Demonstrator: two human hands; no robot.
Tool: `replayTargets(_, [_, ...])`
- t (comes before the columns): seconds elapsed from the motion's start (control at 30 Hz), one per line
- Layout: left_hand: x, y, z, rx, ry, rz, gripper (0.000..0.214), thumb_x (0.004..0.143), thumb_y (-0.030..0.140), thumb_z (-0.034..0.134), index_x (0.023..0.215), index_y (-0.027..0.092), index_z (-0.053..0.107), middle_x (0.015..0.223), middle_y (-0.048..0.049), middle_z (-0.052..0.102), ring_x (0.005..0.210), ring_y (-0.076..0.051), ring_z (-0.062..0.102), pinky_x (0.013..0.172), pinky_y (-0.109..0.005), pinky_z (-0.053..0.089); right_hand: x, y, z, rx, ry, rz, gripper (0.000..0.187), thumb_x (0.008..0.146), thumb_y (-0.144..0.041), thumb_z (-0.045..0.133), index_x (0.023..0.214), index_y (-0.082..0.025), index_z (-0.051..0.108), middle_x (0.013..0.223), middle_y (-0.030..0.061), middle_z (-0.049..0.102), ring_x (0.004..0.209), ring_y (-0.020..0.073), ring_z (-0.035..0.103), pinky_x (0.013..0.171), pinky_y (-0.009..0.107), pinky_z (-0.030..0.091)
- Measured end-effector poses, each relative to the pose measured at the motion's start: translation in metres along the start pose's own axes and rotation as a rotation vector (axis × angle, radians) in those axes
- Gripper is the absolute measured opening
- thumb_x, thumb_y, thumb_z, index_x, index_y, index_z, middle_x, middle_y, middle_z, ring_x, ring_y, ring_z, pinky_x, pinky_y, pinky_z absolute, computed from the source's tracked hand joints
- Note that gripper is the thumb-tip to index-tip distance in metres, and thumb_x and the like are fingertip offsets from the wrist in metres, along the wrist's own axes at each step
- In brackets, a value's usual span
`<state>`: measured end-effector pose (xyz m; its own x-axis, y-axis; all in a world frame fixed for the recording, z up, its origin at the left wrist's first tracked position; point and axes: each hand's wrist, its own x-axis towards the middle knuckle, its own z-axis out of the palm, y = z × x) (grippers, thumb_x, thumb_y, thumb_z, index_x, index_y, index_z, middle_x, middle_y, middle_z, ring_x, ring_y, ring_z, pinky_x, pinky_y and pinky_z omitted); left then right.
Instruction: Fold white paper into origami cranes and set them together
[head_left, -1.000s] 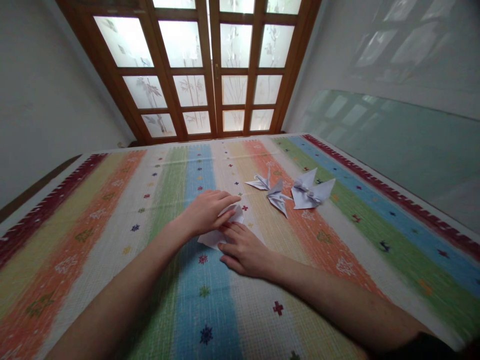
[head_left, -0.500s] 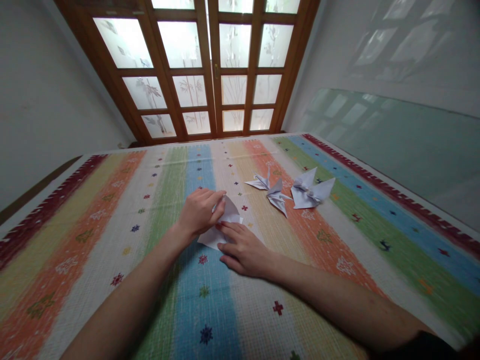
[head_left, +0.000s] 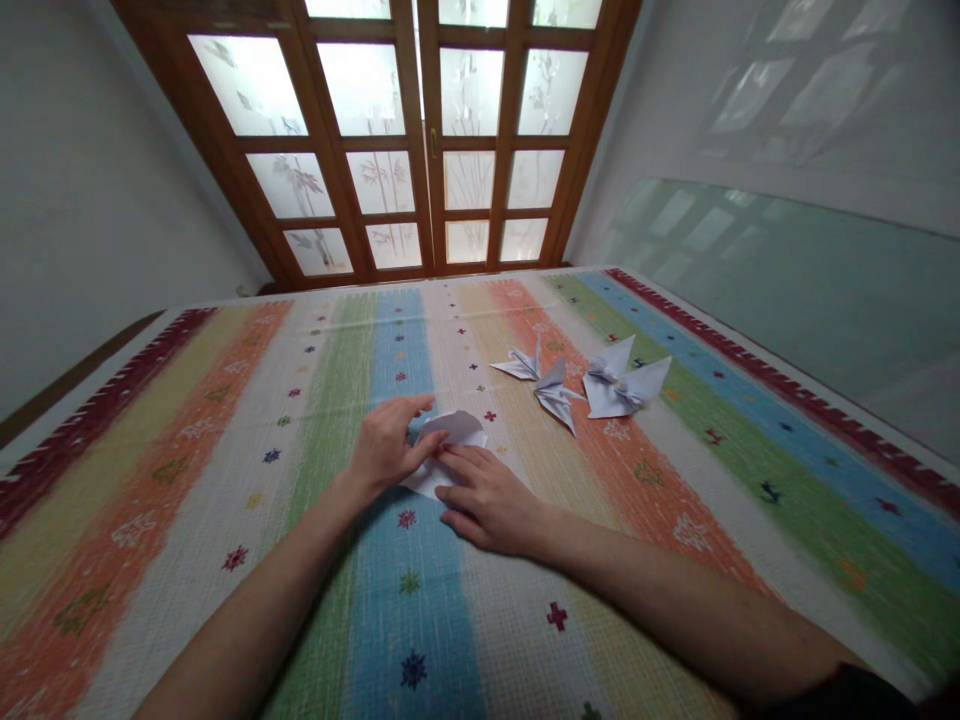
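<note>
A white sheet of paper, partly folded, lies on the striped cloth in front of me. My left hand pinches a flap of it between thumb and fingers and holds it lifted over the sheet. My right hand rests flat on the paper's near right part, fingers stretched out and pressing it down. The sheet's lower portion is hidden under both hands.
Two folded white paper cranes lie further back on the right, one on the orange stripe and one at its green edge. A wooden door with frosted panes stands behind the cloth. A pale green panel leans along the right wall.
My left hand has taken hold of a paper flap, raised it, and drawn it back left and towards me. The right hand has stayed pressed on the sheet.
</note>
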<state>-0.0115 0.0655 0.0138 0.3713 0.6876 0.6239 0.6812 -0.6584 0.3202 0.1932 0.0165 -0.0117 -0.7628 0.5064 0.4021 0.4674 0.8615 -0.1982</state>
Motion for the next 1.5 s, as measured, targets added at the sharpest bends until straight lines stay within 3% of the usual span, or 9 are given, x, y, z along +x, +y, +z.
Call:
replayTargets(0.23, [-0.006,0.0,0.008,-0.064,-0.038,-0.108,0.024,0.087,0.032,0.055,0.102,0.016,0.064,0.095,-0.0092,0.072,0.084,-0.022,0.068,0.078,-0.036,0.054,-0.002,0.0,0.0,0.038,0.106,-0.025,0.021,0.09,-0.029,0.055,0.098,-0.017,0.07,0.129,0.0147,0.061,0.121,0.0291,0.054,0.099,0.046,0.045])
replayTargets(0.4, [-0.005,0.002,0.011,-0.07,-0.075,-0.132,0.021,0.086,0.028,0.054,0.1,0.017,0.065,0.096,-0.0095,0.072,0.088,-0.024,0.067,0.08,-0.039,0.053,0.004,0.003,-0.006,0.162,0.424,0.105,0.022,0.09,-0.025,0.053,0.106,-0.018,0.066,0.109,0.0116,0.068,0.102,0.0231,0.062,0.091,0.041,0.049])
replayTargets(0.5, [-0.005,0.002,0.011,-0.098,-0.085,-0.151,0.023,0.086,0.028,0.054,0.103,0.018,0.065,0.098,-0.009,0.072,0.091,-0.024,0.066,0.082,-0.04,0.052,0.019,0.013,-0.014,0.222,0.542,0.219,0.027,0.088,-0.026,0.057,0.114,-0.02,0.061,0.109,0.0109,0.067,0.104,0.024,0.061,0.092,0.041,0.049])
replayTargets(0.67, [-0.005,0.002,0.009,-0.132,-0.102,-0.159,0.027,0.087,0.028,0.051,0.108,0.017,0.065,0.103,-0.0091,0.071,0.097,-0.024,0.065,0.086,-0.041,0.051,0.05,0.03,-0.022,0.331,0.591,0.331,0.032,0.083,-0.024,0.062,0.115,-0.021,0.059,0.11,0.0089,0.066,0.101,0.0229,0.062,0.088,0.038,0.05])
replayTargets(0.83, [-0.006,0.003,0.008,-0.178,-0.103,-0.153,0.03,0.09,0.03,0.049,0.111,0.015,0.064,0.104,-0.0113,0.071,0.098,-0.025,0.064,0.087,-0.042,0.05,0.065,0.038,-0.027,0.353,0.516,0.314,0.009,0.082,-0.016,0.061,0.085,-0.02,0.069,0.085,0.0043,0.072,0.083,0.0188,0.065,0.08,0.032,0.05])
replayTargets(0.97, [-0.005,0.004,0.007,-0.264,-0.09,-0.22,0.036,0.092,0.04,0.048,0.114,0.017,0.064,0.107,-0.0111,0.07,0.099,-0.025,0.064,0.088,-0.041,0.049,0.069,0.039,-0.031,0.411,0.484,0.341,0.012,0.084,-0.019,0.06,0.08,-0.02,0.072,0.078,0.0025,0.072,0.071,0.0151,0.064,0.069,0.027,0.049])
replayTargets(1.2, [-0.004,0.003,0.003,-0.553,-0.044,-0.357,0.069,0.094,0.067,0.021,0.111,0.018,0.067,0.102,-0.0113,0.073,0.092,-0.025,0.067,0.08,-0.038,0.053,0.069,0.039,-0.036,0.405,0.48,0.369,0.014,0.085,-0.023,0.06,0.08,-0.02,0.073,0.073,0.0015,0.07,0.066,0.0139,0.061,0.066,0.026,0.047])
replayTargets(1.33, [-0.003,0.004,0.003,-0.593,-0.048,-0.423,0.062,0.095,0.064,0.027,0.106,0.02,0.069,0.1,-0.0091,0.073,0.092,-0.024,0.067,0.081,-0.038,0.053,0.068,0.04,-0.034,0.414,0.489,0.348,0.016,0.085,-0.021,0.057,0.084,-0.019,0.073,0.074,0.0022,0.07,0.066,0.014,0.061,0.065,0.026,0.047])
replayTargets(1.5, [-0.003,0.008,0.005,-0.604,-0.059,-0.369,0.053,0.094,0.059,0.036,0.105,0.018,0.068,0.104,-0.009,0.072,0.095,-0.023,0.066,0.086,-0.038,0.052,0.067,0.04,-0.03,0.425,0.497,0.361,0.018,0.086,-0.022,0.056,0.087,-0.019,0.074,0.076,0.0027,0.071,0.067,0.0144,0.061,0.065,0.026,0.047])
